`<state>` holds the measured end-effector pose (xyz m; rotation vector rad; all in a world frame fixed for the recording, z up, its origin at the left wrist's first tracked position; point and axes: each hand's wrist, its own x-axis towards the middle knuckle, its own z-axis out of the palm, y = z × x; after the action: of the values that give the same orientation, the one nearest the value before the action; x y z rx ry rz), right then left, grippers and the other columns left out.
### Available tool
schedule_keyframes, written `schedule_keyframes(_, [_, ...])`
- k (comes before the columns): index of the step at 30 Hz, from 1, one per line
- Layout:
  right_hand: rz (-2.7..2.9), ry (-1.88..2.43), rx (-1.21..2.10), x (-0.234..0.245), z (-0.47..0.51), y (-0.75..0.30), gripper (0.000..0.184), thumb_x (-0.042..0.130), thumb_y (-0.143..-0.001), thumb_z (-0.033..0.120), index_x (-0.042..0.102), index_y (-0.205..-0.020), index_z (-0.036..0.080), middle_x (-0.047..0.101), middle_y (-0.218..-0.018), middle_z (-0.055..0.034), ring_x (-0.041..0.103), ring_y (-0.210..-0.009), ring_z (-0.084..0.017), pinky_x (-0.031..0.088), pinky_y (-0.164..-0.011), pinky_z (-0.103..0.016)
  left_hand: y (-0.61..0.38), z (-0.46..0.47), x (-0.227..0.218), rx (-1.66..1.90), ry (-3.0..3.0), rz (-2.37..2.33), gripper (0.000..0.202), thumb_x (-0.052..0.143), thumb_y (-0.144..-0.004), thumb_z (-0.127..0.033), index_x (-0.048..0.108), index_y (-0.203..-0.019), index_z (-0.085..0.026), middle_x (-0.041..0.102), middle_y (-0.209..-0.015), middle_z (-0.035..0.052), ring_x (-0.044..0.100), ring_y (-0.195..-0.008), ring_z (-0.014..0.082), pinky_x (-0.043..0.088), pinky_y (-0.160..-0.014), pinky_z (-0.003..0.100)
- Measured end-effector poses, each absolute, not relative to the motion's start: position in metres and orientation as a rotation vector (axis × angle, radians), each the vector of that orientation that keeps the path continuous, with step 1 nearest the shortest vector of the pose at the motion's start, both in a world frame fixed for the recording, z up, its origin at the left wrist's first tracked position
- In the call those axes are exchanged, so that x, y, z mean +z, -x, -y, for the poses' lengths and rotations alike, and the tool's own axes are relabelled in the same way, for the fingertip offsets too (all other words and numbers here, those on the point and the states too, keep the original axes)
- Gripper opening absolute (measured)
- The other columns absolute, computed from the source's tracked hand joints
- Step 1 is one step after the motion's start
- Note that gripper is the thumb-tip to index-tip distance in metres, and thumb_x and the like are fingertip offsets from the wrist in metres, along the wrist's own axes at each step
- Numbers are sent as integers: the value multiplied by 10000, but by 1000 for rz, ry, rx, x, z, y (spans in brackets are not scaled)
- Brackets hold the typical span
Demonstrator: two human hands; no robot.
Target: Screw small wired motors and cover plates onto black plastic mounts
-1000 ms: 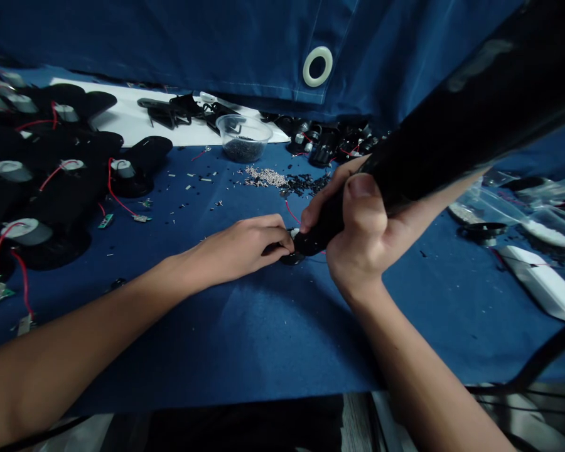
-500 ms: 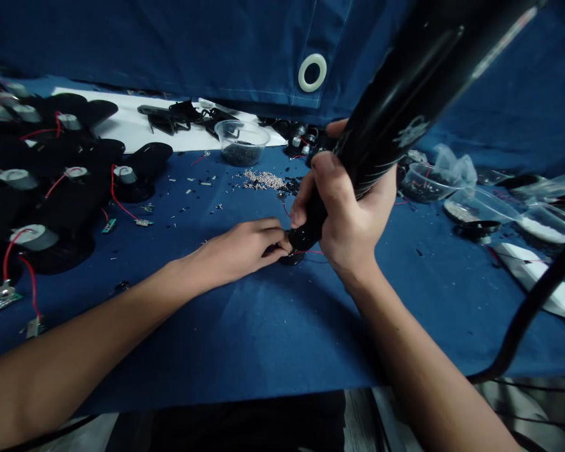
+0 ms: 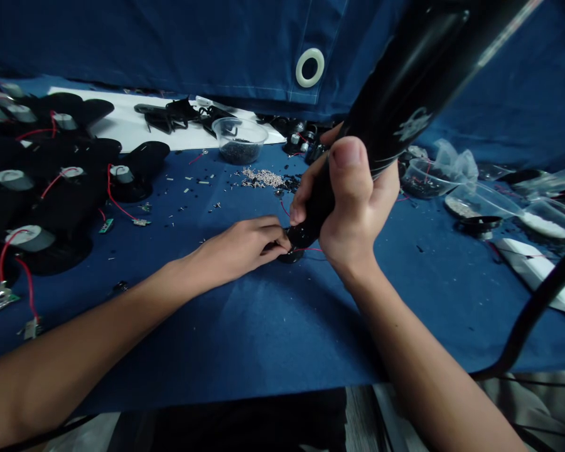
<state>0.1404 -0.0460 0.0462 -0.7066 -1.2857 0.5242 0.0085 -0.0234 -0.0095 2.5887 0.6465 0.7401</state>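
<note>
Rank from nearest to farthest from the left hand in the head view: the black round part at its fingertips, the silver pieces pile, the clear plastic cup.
From the left hand:
1. Black round part: at its fingertips, to the right.
2. Silver pieces pile: ahead of the hand.
3. Clear plastic cup: farther ahead, beyond the pile.

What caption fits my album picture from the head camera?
Right hand grips a black handheld tool; left hand holds a small black part.
</note>
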Motion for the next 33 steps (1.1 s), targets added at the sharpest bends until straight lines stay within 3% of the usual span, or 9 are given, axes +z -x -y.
schedule_keyframes(33, [1403,756,535,46,47,-148,366,489,-829,599,438,-933,252,465,-527,101,454,-357,-94,382,-346,-234,-9,25,-11,719,-2588,-680,125,536,-915,-216,633,-963,-155,613,-999,32,608,-934,144,478,-848,256])
